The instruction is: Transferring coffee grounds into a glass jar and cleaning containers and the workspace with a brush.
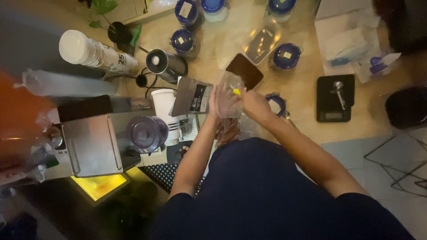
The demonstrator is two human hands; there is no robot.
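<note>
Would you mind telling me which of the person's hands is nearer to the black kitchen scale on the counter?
The right. The right hand is at the clear plastic bag, with the black kitchen scale further out on its side. The left hand holds the bag's far side, further from the scale.

Clear glossy plastic bag (229, 95), matt foil pouch (192, 96), shiny metal machine top (91, 144) w/ smooth finish.

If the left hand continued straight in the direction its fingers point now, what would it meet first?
The left hand points away from the body, so probably the dark brown square lid comes first, then the clear container. Depth is unclear; the hand may pass above them.
</note>
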